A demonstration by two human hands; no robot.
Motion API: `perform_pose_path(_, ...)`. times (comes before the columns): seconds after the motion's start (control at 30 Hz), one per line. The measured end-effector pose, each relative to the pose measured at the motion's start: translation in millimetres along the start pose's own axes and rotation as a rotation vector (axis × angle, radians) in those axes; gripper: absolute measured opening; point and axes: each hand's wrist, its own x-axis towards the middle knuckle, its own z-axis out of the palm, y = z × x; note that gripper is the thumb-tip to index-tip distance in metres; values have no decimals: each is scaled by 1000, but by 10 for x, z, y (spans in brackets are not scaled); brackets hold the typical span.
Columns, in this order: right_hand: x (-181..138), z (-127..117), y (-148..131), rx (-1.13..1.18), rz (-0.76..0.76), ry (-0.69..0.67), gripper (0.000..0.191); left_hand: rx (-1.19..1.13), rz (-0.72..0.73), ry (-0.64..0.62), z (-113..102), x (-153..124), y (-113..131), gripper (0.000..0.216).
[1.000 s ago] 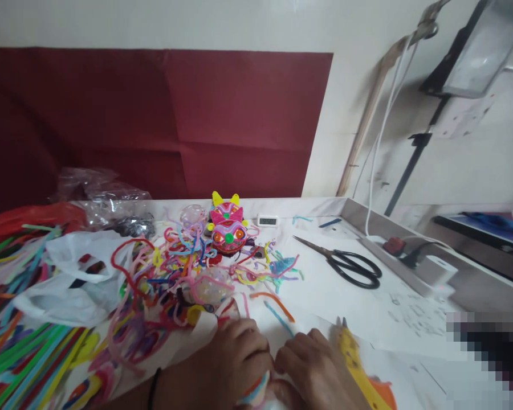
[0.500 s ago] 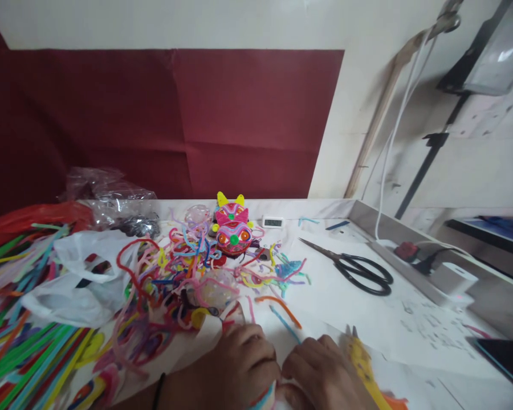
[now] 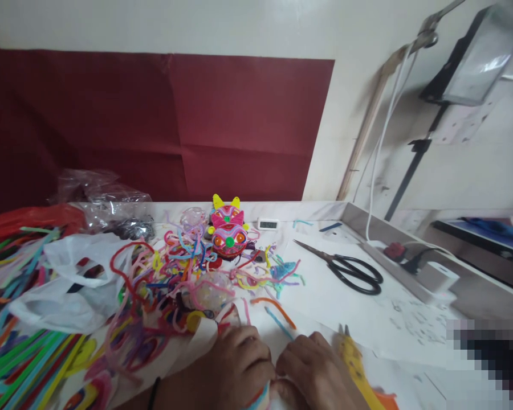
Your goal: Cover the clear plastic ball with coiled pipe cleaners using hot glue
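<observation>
My left hand [image 3: 239, 361], with a dark band at its wrist, is closed low in the view. A fuzzy strip piece [image 3: 260, 397] in light blue and pale tones, seemingly pipe cleaners, shows under its fingers. My right hand [image 3: 314, 367] is curled against it, fingertips meeting; what it pinches is hidden. Just beyond the hands lie an orange pipe cleaner [image 3: 277, 307] and a light blue one [image 3: 279, 323]. Yellow-handled pliers [image 3: 353, 359] rest beside my right hand. White paper [image 3: 203, 336] lies by my left hand.
Tangled pipe cleaners [image 3: 166, 285] surround a colourful cat-eared figure [image 3: 229, 236]. Straight pipe cleaners [image 3: 38, 370] and a white plastic bag [image 3: 81, 307] are left. Black-handled scissors [image 3: 354, 273], a small digital display [image 3: 268, 224] and a power strip [image 3: 427, 293] stand to the right.
The view has shifted slightly, so the table's things appear a little farther left. Both hands keep the same closed pose together.
</observation>
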Motion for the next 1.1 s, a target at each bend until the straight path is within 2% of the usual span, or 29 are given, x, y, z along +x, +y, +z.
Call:
perform_pose_path(0.07,-33,2,22,13,22,-33,44,-6,-26,8,-116,-1,62,4)
perform_pose_path(0.13,-65,-3,43,19,34,-89,33,-44,-20,-60,-221,-6,114,3)
perform_pose_path(0.23,-99,5,71,-12,39,-172,23,-34,-19,-38,-267,-13,127,6)
perform_pose_path(0.3,-99,22,80,-32,39,-186,21,-17,-24,-39,-203,-18,88,7)
perform_pose_path(0.33,-89,29,80,-27,37,-171,21,-1,-7,2,-148,-22,60,7)
perform_pose_path(0.4,-50,24,69,12,27,-93,27,21,43,71,-17,-33,2,11)
perform_pose_path(0.43,-24,8,58,36,17,-59,29,30,21,83,47,-41,-22,13)
perform_pose_path(0.57,78,-116,4,64,-20,-127,26,60,2,99,204,-66,-52,10)
perform_pose_path(0.73,68,-167,7,-14,-5,-182,21,92,-5,133,229,-68,-40,12)
perform_pose_path(0.77,55,-161,17,-22,-7,-188,21,104,3,171,236,-67,-46,13)
perform_pose_path(0.97,47,-191,43,22,25,-294,22,59,18,228,273,-71,-72,13)
perform_pose_path(1.1,82,-216,21,2,7,-274,21,86,12,220,279,-70,-60,14)
